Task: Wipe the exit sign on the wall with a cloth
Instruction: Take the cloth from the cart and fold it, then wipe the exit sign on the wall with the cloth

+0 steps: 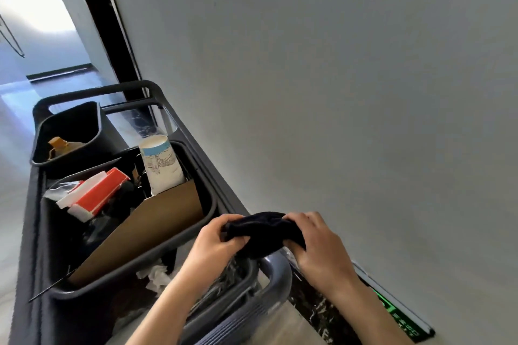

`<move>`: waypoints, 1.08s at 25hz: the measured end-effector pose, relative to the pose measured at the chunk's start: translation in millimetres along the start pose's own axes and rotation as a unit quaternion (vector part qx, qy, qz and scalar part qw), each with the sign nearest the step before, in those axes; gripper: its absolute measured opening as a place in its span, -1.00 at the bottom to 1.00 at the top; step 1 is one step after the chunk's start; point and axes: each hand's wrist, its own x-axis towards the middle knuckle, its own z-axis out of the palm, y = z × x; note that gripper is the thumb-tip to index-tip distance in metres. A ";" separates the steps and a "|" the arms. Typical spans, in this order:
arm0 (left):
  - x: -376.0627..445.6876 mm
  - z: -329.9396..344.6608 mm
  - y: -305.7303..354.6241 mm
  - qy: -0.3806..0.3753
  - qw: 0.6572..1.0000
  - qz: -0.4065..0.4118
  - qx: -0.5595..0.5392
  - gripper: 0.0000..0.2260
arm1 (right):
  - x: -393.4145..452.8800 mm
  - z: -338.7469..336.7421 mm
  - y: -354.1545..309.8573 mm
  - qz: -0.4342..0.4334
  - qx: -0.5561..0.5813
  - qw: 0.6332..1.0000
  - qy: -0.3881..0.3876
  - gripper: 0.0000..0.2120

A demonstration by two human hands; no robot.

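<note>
A dark navy cloth (262,234) is bunched between both my hands, above the near end of a grey cart. My left hand (217,244) grips its left end and my right hand (319,246) grips its right end. The exit sign (398,314) is a green-lit strip set low on the grey wall (336,92), at the bottom right, just past my right forearm. My forearm hides part of the sign.
The grey cart (276,274) stands along the wall on my left. Its bins hold a paper cup (161,165), a cardboard sheet (157,221), a red-and-white box (95,196) and crumpled paper. A black door frame (103,25) rises behind it; a corridor opens far left.
</note>
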 end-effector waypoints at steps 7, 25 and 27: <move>-15.3 83.5 9.2 -0.216 0.960 -0.048 -0.170 -0.69 | -83.7 -46.6 28.6 0.122 -0.034 0.986 0.108 -0.76; -67.7 342.3 5.1 -0.299 0.920 -0.224 -0.116 -0.88 | -267.5 -104.9 200.5 0.326 0.048 0.937 0.117 -0.56; -67.7 353.2 -11.5 -0.295 0.918 -0.239 -0.113 -0.86 | -274.0 -93.8 217.4 0.332 0.060 0.938 0.083 -0.43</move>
